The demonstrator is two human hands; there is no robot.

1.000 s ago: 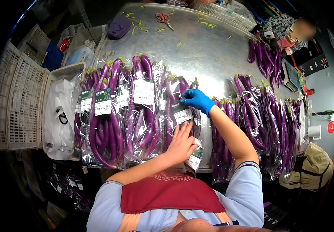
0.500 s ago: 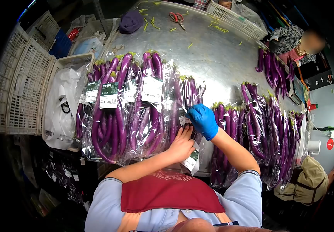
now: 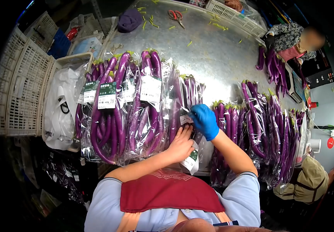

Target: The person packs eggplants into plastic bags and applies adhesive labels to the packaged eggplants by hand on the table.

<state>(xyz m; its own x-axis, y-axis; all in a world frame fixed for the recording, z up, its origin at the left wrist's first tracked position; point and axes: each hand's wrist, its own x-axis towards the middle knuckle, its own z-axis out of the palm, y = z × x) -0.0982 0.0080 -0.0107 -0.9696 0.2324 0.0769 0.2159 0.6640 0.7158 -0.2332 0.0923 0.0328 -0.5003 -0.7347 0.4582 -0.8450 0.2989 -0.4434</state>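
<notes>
Fingers spread, my bare left hand (image 3: 181,144) lies on the lower part of a bagged bunch of eggplants (image 3: 190,89). My right hand (image 3: 205,121), in a blue glove, is closed at the edge of the white-and-green label (image 3: 185,117) on that bag; what its fingers pinch is too small to make out. Another label (image 3: 191,160) hangs below my left hand, near the table's front edge. To the left lie bagged, labelled eggplants (image 3: 109,116). More bags of eggplants (image 3: 252,123) lie to the right, without visible labels.
A white tray (image 3: 90,57) with clear plastic and crates (image 3: 22,81) stand at the left. Red-handled scissors (image 3: 176,17), a dark cloth (image 3: 130,20) and green stem bits lie at the back. A co-worker (image 3: 290,40) handles loose eggplants at the back right; another person (image 3: 308,179) is at the right.
My gloved right hand has moved down the bag and closed from a looser pose. My left hand has stayed on the bag. The co-worker's hands have shifted among the loose eggplants.
</notes>
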